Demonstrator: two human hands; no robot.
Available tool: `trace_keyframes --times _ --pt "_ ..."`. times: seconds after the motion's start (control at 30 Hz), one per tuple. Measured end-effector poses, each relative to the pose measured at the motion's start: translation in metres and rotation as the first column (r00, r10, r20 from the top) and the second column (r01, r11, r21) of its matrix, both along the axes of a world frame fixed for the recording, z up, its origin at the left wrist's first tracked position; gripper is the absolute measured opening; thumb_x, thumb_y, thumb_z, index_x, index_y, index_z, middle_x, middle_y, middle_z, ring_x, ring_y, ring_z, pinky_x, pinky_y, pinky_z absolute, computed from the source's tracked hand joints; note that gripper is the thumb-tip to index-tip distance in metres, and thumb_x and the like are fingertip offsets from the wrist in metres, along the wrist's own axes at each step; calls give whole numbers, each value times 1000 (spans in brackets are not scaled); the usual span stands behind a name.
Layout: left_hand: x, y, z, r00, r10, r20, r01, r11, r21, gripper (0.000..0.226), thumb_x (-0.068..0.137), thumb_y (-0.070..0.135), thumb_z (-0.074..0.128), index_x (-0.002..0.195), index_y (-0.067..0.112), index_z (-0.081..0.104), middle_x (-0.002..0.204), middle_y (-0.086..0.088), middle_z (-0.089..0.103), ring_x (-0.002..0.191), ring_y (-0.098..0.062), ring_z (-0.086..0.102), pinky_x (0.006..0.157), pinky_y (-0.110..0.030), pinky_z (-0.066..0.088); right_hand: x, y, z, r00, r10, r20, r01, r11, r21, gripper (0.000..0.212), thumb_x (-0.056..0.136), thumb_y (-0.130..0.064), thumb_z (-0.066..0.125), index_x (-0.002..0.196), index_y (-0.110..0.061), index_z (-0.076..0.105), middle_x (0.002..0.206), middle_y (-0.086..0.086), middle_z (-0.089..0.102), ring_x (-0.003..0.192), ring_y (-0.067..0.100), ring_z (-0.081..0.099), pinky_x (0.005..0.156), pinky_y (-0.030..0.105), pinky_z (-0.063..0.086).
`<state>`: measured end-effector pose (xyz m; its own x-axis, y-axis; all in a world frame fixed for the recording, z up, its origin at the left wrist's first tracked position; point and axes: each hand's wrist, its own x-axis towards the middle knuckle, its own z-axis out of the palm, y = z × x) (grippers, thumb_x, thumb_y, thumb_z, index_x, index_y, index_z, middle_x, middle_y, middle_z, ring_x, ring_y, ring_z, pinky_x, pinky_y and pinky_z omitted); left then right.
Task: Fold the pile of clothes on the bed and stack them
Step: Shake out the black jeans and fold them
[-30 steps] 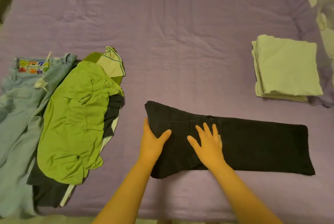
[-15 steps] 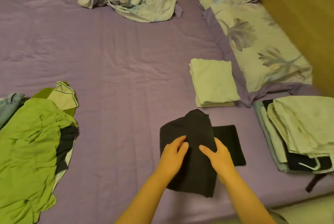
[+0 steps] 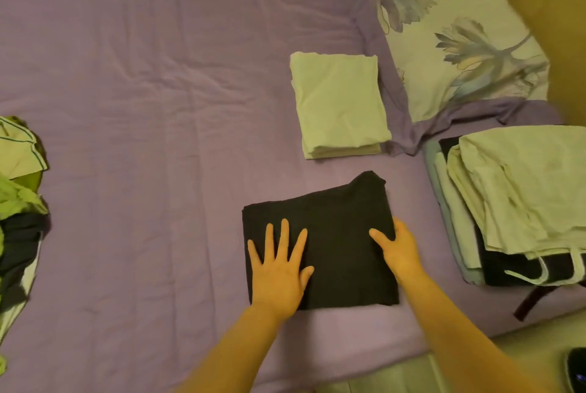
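A: From the head view, where is the piece being worked on?

B: A dark charcoal garment folded into a thick rectangle (image 3: pixel 320 243) lies on the purple bed sheet (image 3: pixel 158 107), near the front edge. The left hand (image 3: pixel 279 269) lies flat on its left half, fingers (image 3: pixel 284 234) straight and spread apart. The right hand (image 3: pixel 399 250) sits at the right edge, thumb on top and the other fingers tucked round the side, so it looks clamped on the cloth there.

A: And the stacks?

B: A folded pale yellow-green cloth (image 3: pixel 339 104) rests just beyond, well apart from the messy pile of bright green and dark clothes (image 3: pixel 19 202) at the far left. A stack of pale and dark folded items (image 3: pixel 520 202) lies to the right.

A: How should this step be done well?

B: I'd judge the flat palm should press out trapped air and smooth toward the edges. One top corner pokes out, so squaring it first would help. Lifting from underneath with both hands should keep the layers from sliding open on the way to a stack.
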<state>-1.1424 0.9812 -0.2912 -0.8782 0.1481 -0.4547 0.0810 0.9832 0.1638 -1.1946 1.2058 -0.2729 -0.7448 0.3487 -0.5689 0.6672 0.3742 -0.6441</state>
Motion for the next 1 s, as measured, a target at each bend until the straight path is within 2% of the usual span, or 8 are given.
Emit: trace_keyframes --times 0.13,0.23,0.37,0.47,0.57,0.73,0.83,1.0 --pt "-1 1 -21 999 -17 31 18 999 -37 66 83 67 -13 131 36 -46 140 -1 -49 132 -32 -42 111 -59 -16 3 4 -23 995 91 28 -95 966 239 56 91 -32 60 141 -12 42 138 16 45 128 35 38 107 52 35" --pt "-4 0 -31 998 -20 62 23 999 -37 67 76 68 -21 127 36 -50 138 -1 -51 129 -31 -44 112 -59 -15 6 3 -30 996 91 19 -93 961 261 63 91 -35 60 145 -12 35 144 17 36 134 34 31 111 50 30" --pt "-4 0 -30 999 -5 32 6 999 -33 70 78 73 -17 133 38 -42 151 -2 -34 133 -31 -38 114 -59 -9 7 1 -30 996 63 66 -74 980 185 64 92 -40 55 143 -6 34 142 17 41 129 34 41 104 46 38" --pt "-1 -1 -22 968 252 9 -252 968 -2 90 73 86 4 143 36 -24 156 -4 -23 144 -32 -19 114 -59 -1 4 0 -28 987 37 155 -64 982 178 61 94 -46 48 137 -3 37 132 20 50 119 38 51 94 45 45" --pt "-11 -2 -14 791 587 170 -604 793 73 116 65 87 39 149 30 -18 159 -11 -12 146 -36 1 113 -57 16 0 -1 -27 972 13 235 -58 981 186 61 96 -51 38 134 -3 36 128 22 52 115 41 52 89 46 46" --pt "-25 -7 6 598 773 211 -780 500 376 108 73 48 76 152 25 6 141 -17 37 126 -37 42 101 -50 41 -1 -5 -18 975 -17 222 -30 979 204 61 97 -48 38 133 2 40 129 24 51 117 40 50 91 44 45" --pt "-27 -19 22 447 814 371 -847 251 469 99 79 27 77 152 15 11 142 -15 44 127 -36 46 104 -46 39 1 -10 1 990 5 139 -43 962 269 57 97 -47 38 124 3 46 116 23 57 106 39 55 79 38 44" --pt "-23 -44 72 139 666 733 -944 -135 301 52 82 28 74 121 0 55 116 -16 63 92 -31 58 87 -48 47 15 -17 53 998 57 34 -64 962 265 45 96 -48 40 94 -3 48 84 12 54 79 28 52 66 35 40"
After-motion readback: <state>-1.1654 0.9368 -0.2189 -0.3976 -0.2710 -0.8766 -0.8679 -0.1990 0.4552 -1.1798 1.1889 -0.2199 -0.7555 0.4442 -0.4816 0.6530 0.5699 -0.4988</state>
